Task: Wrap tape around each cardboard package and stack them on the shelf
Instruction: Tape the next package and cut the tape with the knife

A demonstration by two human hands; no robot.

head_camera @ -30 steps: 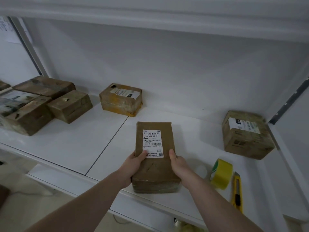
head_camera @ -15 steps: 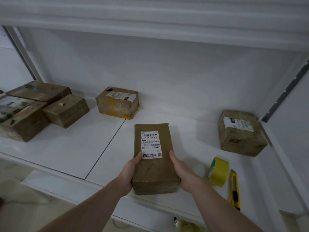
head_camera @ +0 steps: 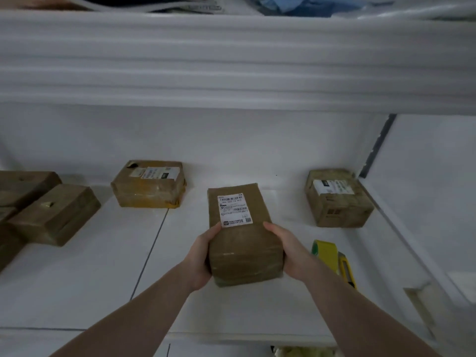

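The white shelf (head_camera: 77,287) carries several cardboard packages lying apart, none stacked on another as far as the view shows. A cluster of brown packages (head_camera: 51,213) sits at the left, a labelled package (head_camera: 148,184) with yellowish tape at its edges lies at the back, and another labelled package (head_camera: 338,198) rests at the right near the wall. The package in hand (head_camera: 242,235) is held above the shelf's middle, with glossy bands across its near end that look like tape, so wrapping on it seems done and placing remains. The left hand (head_camera: 201,256) and right hand (head_camera: 291,249) grip its sides, fingers clamped on it. The yellow tape roll (head_camera: 325,251) and yellow utility knife (head_camera: 347,271) lie just right of the right hand.
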